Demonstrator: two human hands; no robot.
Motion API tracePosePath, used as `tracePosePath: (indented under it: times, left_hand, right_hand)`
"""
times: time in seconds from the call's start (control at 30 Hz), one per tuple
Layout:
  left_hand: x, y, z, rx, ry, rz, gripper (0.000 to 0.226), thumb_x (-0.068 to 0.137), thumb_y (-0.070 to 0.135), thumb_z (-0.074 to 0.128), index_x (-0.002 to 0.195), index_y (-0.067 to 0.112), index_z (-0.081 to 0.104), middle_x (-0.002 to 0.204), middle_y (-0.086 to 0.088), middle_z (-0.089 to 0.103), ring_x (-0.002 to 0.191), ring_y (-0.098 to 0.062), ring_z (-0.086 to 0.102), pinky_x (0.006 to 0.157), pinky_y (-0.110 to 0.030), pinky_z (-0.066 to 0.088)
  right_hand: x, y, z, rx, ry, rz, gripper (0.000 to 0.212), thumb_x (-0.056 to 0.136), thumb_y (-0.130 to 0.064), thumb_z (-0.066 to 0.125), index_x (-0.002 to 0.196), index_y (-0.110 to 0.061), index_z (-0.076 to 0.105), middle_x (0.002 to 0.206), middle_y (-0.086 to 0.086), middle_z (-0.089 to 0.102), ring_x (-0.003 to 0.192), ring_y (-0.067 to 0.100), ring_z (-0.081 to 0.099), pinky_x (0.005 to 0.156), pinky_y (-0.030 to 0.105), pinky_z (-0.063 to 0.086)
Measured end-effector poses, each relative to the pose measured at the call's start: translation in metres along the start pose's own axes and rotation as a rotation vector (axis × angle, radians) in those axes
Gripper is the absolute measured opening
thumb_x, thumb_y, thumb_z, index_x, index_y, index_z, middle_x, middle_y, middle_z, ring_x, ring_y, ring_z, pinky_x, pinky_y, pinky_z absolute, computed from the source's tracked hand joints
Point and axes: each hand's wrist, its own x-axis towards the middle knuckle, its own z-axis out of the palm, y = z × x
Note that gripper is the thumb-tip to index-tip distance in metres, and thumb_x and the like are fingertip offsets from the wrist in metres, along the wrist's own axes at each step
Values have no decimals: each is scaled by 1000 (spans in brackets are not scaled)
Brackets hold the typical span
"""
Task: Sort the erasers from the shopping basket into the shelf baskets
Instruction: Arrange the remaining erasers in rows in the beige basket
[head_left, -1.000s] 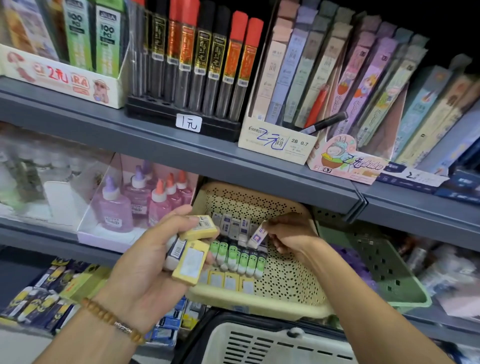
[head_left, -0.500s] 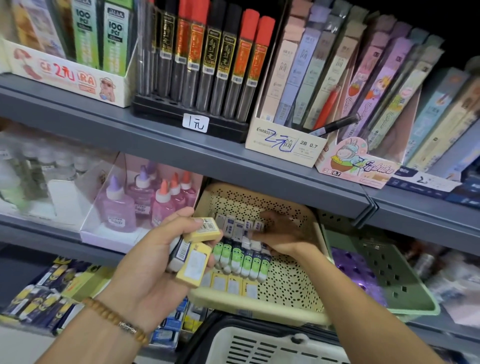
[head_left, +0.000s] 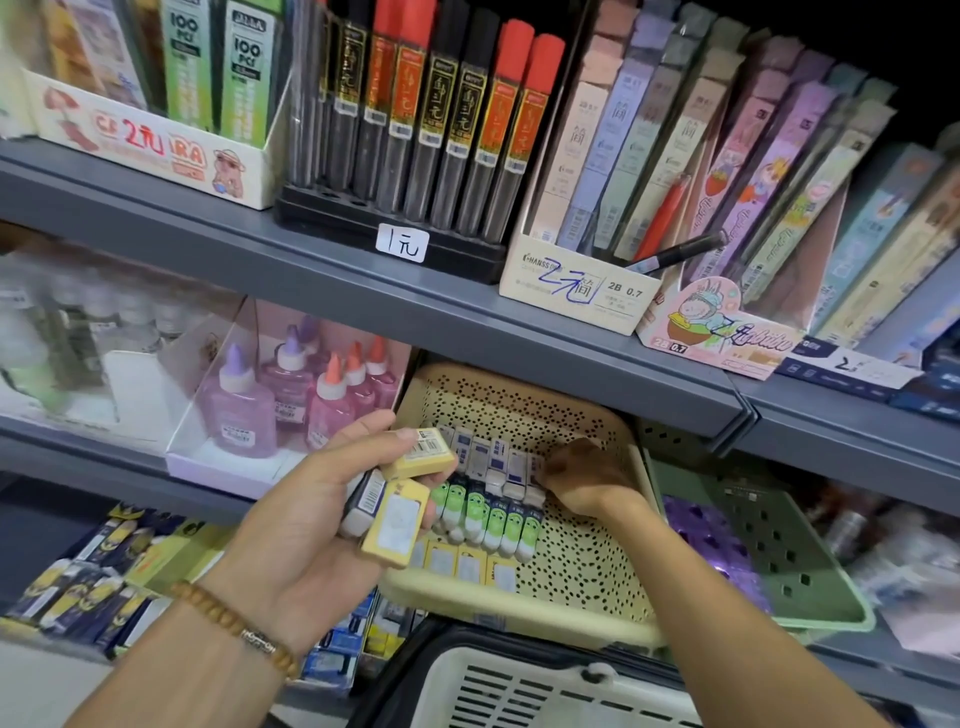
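Grip: left hand (head_left: 311, 525) grasps several yellow erasers (head_left: 397, 522), frame centre | right hand (head_left: 576, 480) fingers curled onto purple-white eraser row (head_left: 493, 460) in cream shelf basket (head_left: 582, 561) | risk: loose stack slipping; nudging packed row askew.

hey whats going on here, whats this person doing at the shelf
A person is stocking erasers on a shop shelf. The left hand holds a few erasers, two yellow. The right hand reaches into the yellow basket, fingers at the row of purple and white erasers. The shopping basket sits below.
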Motion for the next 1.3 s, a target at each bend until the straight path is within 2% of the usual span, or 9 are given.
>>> tracePosePath:
  times: [0.13,0.23,0.3,0.37,0.47,0.7,0.87,1.03,1.3]
  left_hand:
    - [-2,0,-1,-44,-6,-37,45,67,5,69,109,16,59,109,-26,69,92,-36,71,56,-32,55]
    - [-1,1,0,-66,2,-61,43,68,5,69,108,16,59,110,-27,68,91,-36,71,63,-34,53]
    - [0,1,1,-76,15,-70,42,68,5,70,108,16,59,110,-25,69,90,-35,72,64,-35,52]
    - [1,0,1,-64,22,-71,45,67,6,72,109,16,59,104,-18,71,81,-30,71,62,-34,53]
    - [3,-2,2,-9,34,-58,48,67,8,72,112,15,57,106,-16,65,68,-23,60,54,-32,53]
    - [8,-10,6,-31,102,35,66,48,-7,68,108,18,57,93,-10,64,85,-26,64,59,-34,52]
    - [13,-11,9,-35,88,193,49,75,-19,56,109,16,54,91,-10,56,85,-26,73,61,-32,59]
    - [13,-18,19,144,166,384,48,79,-21,57,105,20,55,99,-11,51,84,-27,74,72,-36,60]
    - [15,-23,21,271,73,353,45,83,-15,59,104,24,57,105,-10,59,97,-19,71,88,-41,53]
  right_hand:
    - [-16,-6,-5,37,7,-11,32,103,-31,43,110,-7,63,103,9,66,79,17,62,62,22,44]
    - [-42,-29,-15,434,124,-120,25,96,-44,56,99,-24,70,94,-6,71,79,9,62,71,19,47]
    - [-69,-50,-23,665,0,-241,36,86,-64,58,87,-31,72,75,-12,72,63,2,62,68,23,51]
    - [-94,-67,-25,687,-134,-410,37,81,-69,59,84,-35,75,75,-16,72,59,-3,58,59,18,49]
    - [-106,-79,-24,769,-208,-504,17,85,-44,71,87,-28,77,81,-6,70,65,6,54,55,22,45]
    - [-95,-65,-31,1396,-243,-212,8,89,-6,67,95,-2,70,86,14,73,62,15,62,51,22,51]
    - [-98,-40,-39,1047,-330,-267,12,84,-12,74,95,-6,75,77,11,72,53,12,60,49,19,50]
    - [-110,-53,-25,1037,-510,-350,8,89,-14,71,85,-10,77,70,8,70,49,10,60,45,17,49]
    - [-105,-57,-16,915,-393,-332,15,88,-23,71,73,-22,72,64,2,58,40,7,45,35,16,32]
